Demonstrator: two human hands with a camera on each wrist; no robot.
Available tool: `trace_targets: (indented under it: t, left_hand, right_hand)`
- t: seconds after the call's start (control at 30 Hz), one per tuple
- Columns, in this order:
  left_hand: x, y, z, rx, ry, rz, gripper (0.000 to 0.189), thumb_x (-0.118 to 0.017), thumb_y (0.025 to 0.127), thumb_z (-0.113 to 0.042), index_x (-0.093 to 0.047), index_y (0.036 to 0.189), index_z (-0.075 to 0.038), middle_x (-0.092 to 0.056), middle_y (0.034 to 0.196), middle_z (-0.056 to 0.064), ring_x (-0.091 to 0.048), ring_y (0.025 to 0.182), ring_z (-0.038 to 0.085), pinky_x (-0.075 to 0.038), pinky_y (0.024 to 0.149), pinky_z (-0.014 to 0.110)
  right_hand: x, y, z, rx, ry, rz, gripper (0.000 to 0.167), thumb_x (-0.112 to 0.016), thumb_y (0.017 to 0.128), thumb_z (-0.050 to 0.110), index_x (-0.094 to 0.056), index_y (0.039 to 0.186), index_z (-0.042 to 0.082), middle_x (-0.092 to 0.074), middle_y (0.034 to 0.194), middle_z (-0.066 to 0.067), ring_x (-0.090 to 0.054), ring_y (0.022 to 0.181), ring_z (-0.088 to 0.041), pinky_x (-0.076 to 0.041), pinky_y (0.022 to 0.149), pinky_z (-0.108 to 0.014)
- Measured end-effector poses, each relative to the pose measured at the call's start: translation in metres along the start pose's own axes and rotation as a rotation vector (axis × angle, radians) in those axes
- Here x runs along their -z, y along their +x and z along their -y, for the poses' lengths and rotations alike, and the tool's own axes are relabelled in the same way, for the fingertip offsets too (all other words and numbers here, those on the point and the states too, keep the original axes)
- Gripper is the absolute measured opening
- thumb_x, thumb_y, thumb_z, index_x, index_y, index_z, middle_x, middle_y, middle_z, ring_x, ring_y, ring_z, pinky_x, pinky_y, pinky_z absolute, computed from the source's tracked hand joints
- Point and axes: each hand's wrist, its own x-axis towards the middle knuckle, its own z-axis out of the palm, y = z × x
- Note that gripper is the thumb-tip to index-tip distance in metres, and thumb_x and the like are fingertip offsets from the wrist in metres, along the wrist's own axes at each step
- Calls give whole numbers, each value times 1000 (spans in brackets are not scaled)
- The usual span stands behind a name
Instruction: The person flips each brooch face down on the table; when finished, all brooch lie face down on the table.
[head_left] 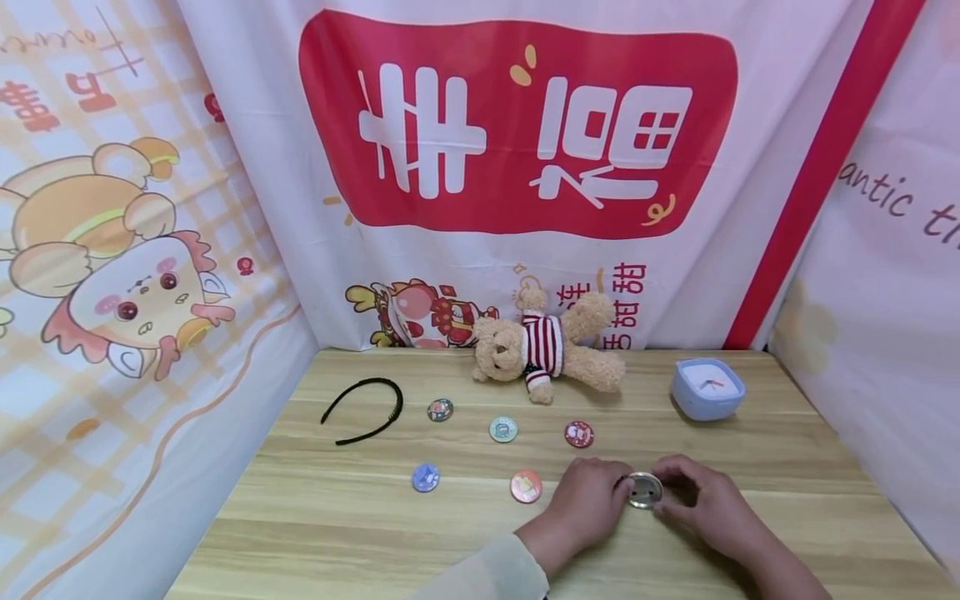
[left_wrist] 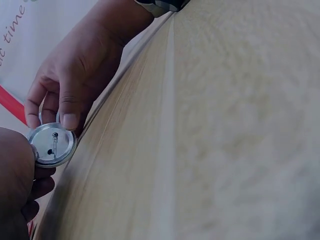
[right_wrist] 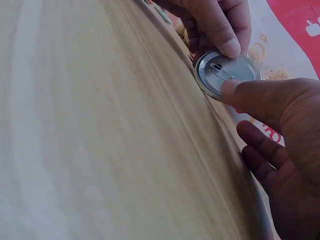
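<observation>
A round pin-back badge [head_left: 645,490] is held between both hands low over the front right of the table, its silvery back and pin facing up. In the head view the left hand [head_left: 588,504] pinches its left edge and the right hand [head_left: 705,504] its right edge. The pin clasp shows clearly on the badge [left_wrist: 54,145] in the left wrist view. From the right wrist view, the right thumb [right_wrist: 265,100] lies over the badge's near rim, while the left thumb presses the far rim. The badge's printed face is hidden.
Several printed badges lie face up, among them an orange one [head_left: 526,486] and a blue one [head_left: 425,477]. Behind them are a black headband [head_left: 397,404], a teddy bear [head_left: 543,346] in a striped top and a blue clock [head_left: 707,389]. Printed curtains enclose the wooden table [head_left: 337,517].
</observation>
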Motion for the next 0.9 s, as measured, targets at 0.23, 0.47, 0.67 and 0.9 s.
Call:
trace_targets:
  t: [0.23, 0.47, 0.67, 0.9]
  left_hand:
    - [-1, -1, -3, 112, -135, 13, 13, -71, 106, -30, -74, 119, -29, -80, 96, -13, -70, 87, 3, -54, 80, 18]
    - [0, 0, -2, 121, -181, 79, 33, -85, 95, -35, -75, 126, -28, -78, 108, -17, -65, 97, -1, -52, 89, 16]
    - [-2, 0, -2, 96, -153, 95, 43, -89, 91, -35, -76, 131, -28, -78, 119, -19, -65, 109, -1, -51, 101, 19]
    - [-5, 0, -2, 55, -91, 78, 37, -87, 92, -38, -78, 127, -29, -77, 117, -22, -64, 109, -2, -48, 101, 20]
  right_hand:
    - [-3, 1, -2, 16, -23, 34, 47, -99, 79, 19, -72, 114, 33, -74, 109, 21, -68, 111, -2, -59, 99, -26]
    - [0, 0, -3, -2, -54, 41, 48, -99, 80, 19, -73, 118, 32, -75, 114, 19, -68, 111, -2, -60, 99, -29]
    - [5, 0, -6, -6, -52, 41, 46, -98, 81, 21, -75, 119, 31, -76, 116, 17, -69, 111, -2, -59, 98, -27]
    - [9, -2, -5, 1, -89, 41, 45, -98, 81, 19, -78, 120, 30, -76, 119, 16, -68, 115, -6, -57, 101, -27]
